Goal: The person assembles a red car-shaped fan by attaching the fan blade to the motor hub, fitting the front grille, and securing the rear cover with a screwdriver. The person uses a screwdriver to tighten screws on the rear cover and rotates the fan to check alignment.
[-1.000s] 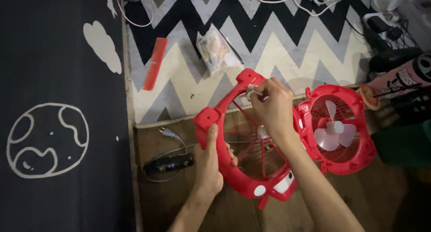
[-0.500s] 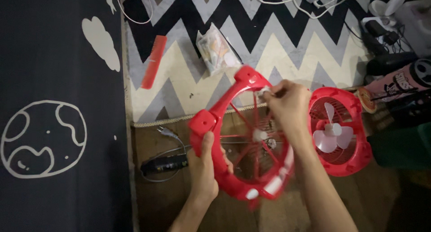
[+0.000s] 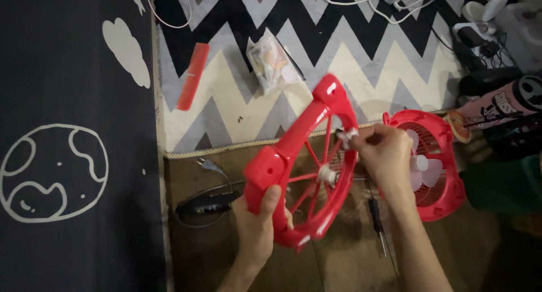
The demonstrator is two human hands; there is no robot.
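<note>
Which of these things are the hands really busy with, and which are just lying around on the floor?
In use:
- red fan cover, gripped by the left hand
- small white bit, pinched by the right hand at the cover's rim
- red fan body with white blades, right beside it

Just lying about:
- screwdriver
- red comb
- plastic bag
- black plug box
- zigzag rug

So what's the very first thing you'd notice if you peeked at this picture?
The big red fan cover in the middle, tipped up on edge: the left hand grips its lower rim while the right hand pinches something small and whitish against its spokes. Just right of it, on the wooden floor, lies the red fan body with white blades. Behind them spreads a bold zigzag rug with a red comb on it.
</note>
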